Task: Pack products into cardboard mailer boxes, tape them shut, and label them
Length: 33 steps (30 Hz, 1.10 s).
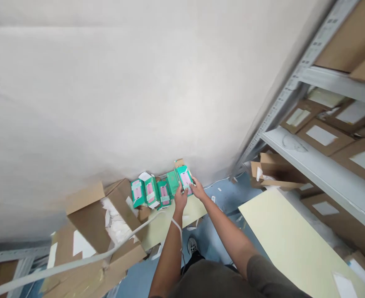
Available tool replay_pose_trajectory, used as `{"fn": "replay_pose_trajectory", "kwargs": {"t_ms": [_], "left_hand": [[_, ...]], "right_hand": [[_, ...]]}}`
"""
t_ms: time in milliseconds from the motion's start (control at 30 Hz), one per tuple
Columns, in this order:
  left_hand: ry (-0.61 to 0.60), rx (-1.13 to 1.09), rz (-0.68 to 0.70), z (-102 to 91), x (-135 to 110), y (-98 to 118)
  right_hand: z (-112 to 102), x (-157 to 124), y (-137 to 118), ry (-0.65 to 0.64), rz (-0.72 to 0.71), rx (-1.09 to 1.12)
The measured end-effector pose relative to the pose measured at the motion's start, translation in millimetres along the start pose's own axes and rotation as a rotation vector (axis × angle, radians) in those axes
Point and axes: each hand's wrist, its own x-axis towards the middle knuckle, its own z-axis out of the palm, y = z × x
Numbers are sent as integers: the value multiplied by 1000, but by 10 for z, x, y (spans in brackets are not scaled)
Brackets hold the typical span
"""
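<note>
Both my hands are at a small green box (185, 176) with a pink-and-white front, just above the far edge of a pale yellow tabletop (157, 230). My left hand (180, 198) grips its lower left corner, thumb on the front. My right hand (197, 189) is closed on its lower right side. Directly left of it lies a plain green box (172, 182). Further left, several similar green boxes with pink fronts, such as the leftmost green box (137, 193), stand in a row against the wall. A brown cardboard flap (179, 162) shows behind the held box.
A large open carton (89, 215) with white wrapping (115, 223) stands at left, crossed by a pale bar (85, 261). At right are a metal shelf (313, 178) with cartons and a second pale yellow board (294, 236). A white wall (157, 91) rises behind.
</note>
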Motion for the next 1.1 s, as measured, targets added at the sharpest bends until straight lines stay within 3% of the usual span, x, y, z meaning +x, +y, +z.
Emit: {"fn": "replay_pose_trajectory", "kwargs": {"t_ms": [100, 200, 433, 600, 700, 833, 967, 1100], "left_hand": [[-37, 7, 49, 366, -276, 373], [-157, 1, 136, 884, -587, 748], [-575, 84, 246, 2577, -1543, 1437], [-867, 161, 277, 3688, -2377, 1628], [-1002, 209, 291, 4171, -2745, 1620], [-1148, 315, 339, 4594, -2986, 1457], [-1277, 540, 326, 4789, -2966, 1192], [-1320, 642, 278, 4917, -2787, 1004]], "right_hand": [[-527, -288, 64, 107, -8, 83], [-1184, -689, 188, 266, 8, 139], [-2930, -2043, 741, 673, 125, 166], [-3774, -3153, 1258, 942, 212, 148], [-4022, -3632, 1560, 1077, 282, 125], [-4078, -3925, 1962, 1189, 435, 150], [-3954, -3993, 2259, 1190, 618, 196], [-3880, -4043, 2353, 1205, 779, 233]]}}
